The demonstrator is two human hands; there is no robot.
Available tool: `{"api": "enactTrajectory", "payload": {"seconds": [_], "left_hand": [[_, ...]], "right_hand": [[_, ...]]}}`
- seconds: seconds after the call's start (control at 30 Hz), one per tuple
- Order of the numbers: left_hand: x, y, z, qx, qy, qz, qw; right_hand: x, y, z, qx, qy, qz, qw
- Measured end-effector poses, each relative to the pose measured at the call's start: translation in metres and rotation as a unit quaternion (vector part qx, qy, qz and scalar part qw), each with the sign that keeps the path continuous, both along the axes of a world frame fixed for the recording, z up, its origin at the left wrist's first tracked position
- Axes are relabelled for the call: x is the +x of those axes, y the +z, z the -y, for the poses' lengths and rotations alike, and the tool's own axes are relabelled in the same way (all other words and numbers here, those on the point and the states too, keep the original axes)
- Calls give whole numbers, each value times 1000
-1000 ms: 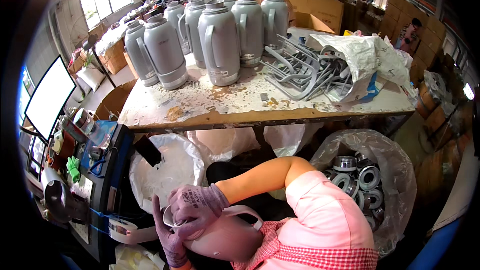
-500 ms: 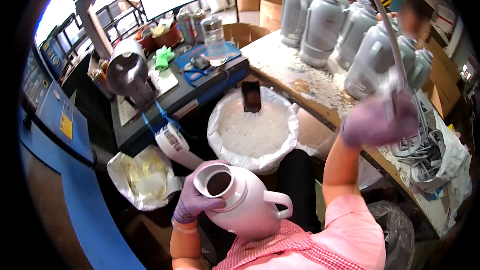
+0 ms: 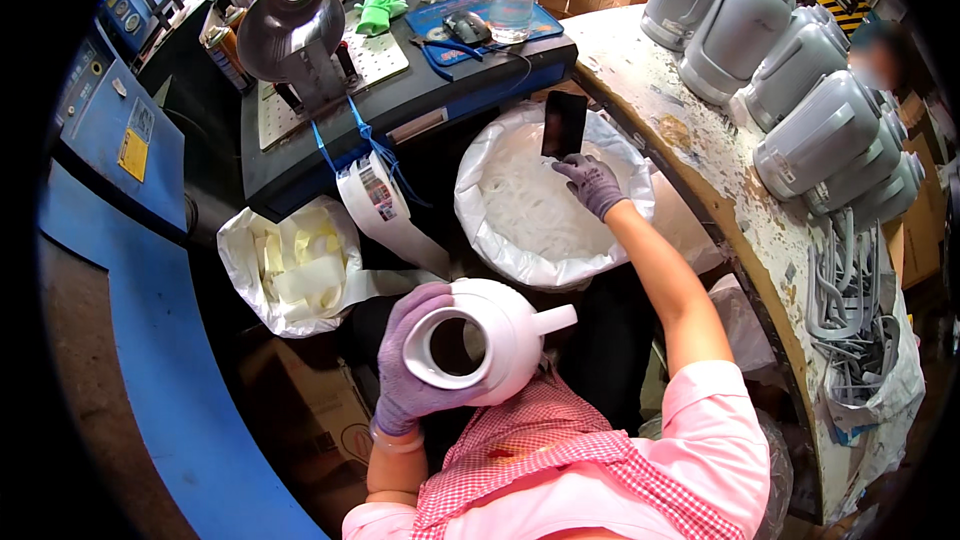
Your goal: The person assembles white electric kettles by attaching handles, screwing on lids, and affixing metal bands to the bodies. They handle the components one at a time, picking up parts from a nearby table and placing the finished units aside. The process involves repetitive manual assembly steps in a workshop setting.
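Note:
My left hand (image 3: 405, 370), in a purple-grey glove, is wrapped around the neck of a white jug body (image 3: 515, 340). The jug rests tilted against my lap, its dark round mouth facing up and its handle pointing right. My right hand (image 3: 595, 185), gloved alike, reaches over a white-lined tub (image 3: 470, 225) of translucent ring-like pieces (image 3: 525, 215). Its fingers are bent together at the pieces, just below a dark phone (image 3: 564, 124) standing at the tub's far side. Whatever lies between those fingertips is too small to make out.
Several grey jugs (image 3: 740, 35) stand on the worn bench (image 3: 690, 155) at right, near a bag of grey handles (image 3: 850, 340). A label roll (image 3: 372, 190) hangs from the dark table; its strip runs to a bag of paper scraps (image 3: 300, 265). Blue pliers (image 3: 440, 55) lie beyond.
My right hand has let go of a long grey hose-like thing, now out of sight, and moved left to the tub. The jug has turned its mouth upward. The view has shifted.

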State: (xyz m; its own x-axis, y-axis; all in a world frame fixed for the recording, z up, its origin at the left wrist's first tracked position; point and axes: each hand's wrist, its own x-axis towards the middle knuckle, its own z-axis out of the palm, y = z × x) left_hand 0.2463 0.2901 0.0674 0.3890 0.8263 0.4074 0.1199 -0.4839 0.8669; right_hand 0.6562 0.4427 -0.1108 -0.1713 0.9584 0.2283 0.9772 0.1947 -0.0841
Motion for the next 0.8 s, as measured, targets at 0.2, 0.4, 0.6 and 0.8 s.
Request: {"api": "enactTrajectory", "payload": {"seconds": [0.2, 0.4, 0.6, 0.8], "left_hand": [[-2, -4, -3, 54, -10, -31, 998], [11, -11, -7, 48, -42, -50, 997], [40, 7, -6, 180, -158, -124, 963], [32, 15, 3, 123, -140, -42, 982]], "right_hand": [[14, 30, 3, 55, -64, 6, 996], [40, 71, 38, -84, -91, -251, 960], [-102, 182, 155, -194, 136, -381, 894], [-115, 214, 199, 0, 334, -318, 887]]}}
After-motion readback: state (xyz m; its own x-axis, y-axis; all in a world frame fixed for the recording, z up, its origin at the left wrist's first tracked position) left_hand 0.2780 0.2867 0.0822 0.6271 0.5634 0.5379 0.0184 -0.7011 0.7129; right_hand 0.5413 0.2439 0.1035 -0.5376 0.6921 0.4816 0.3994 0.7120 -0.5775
